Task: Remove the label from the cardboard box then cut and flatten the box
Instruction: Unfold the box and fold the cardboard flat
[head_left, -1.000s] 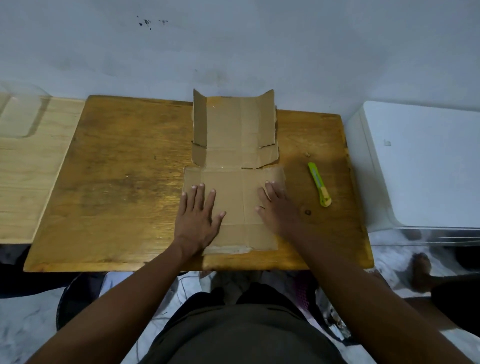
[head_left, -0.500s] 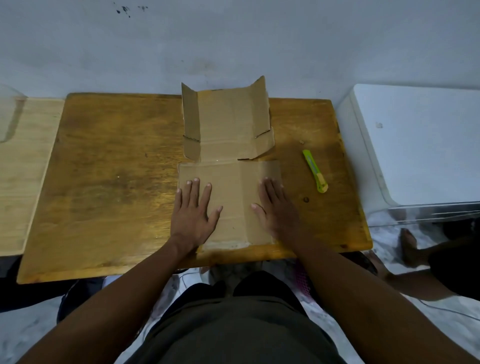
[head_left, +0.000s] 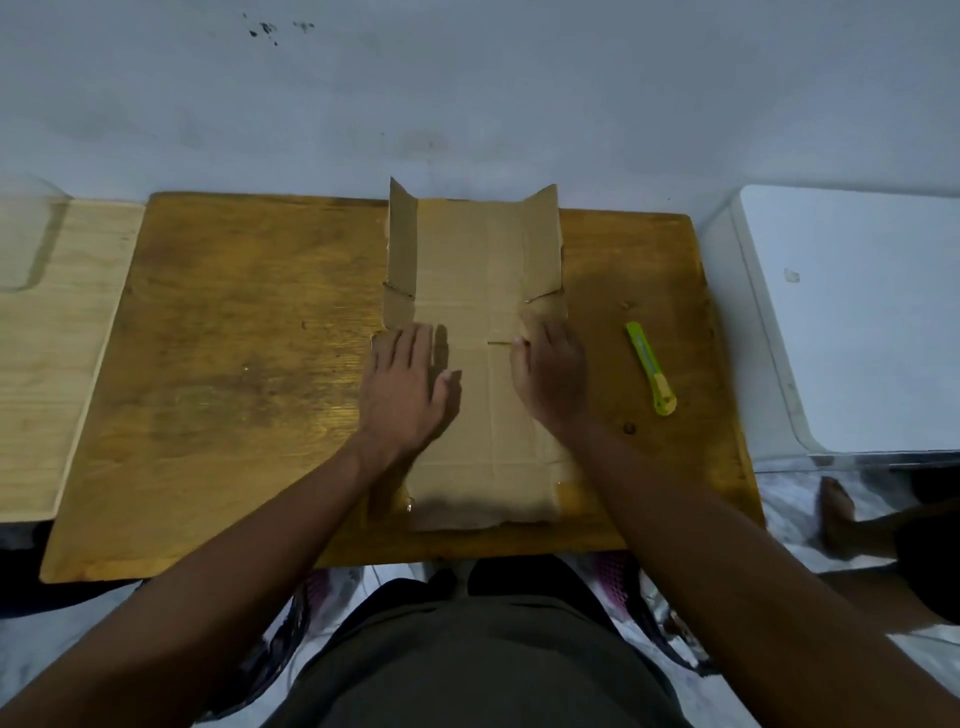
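The cut-open brown cardboard box (head_left: 483, 374) lay spread on the worn wooden counter (head_left: 234, 364), its two far side flaps standing up. The left hand (head_left: 402, 387) pressed flat on it, fingers extended; the right hand (head_left: 550, 374) rested palm-down with fingers seemingly curled, grasping nothing. A yellow-green utility knife (head_left: 650, 368) lay just right.

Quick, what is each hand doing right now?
Left hand: open, flat on the cardboard, holding nothing.
Right hand: open, pressing the cardboard, holding nothing.
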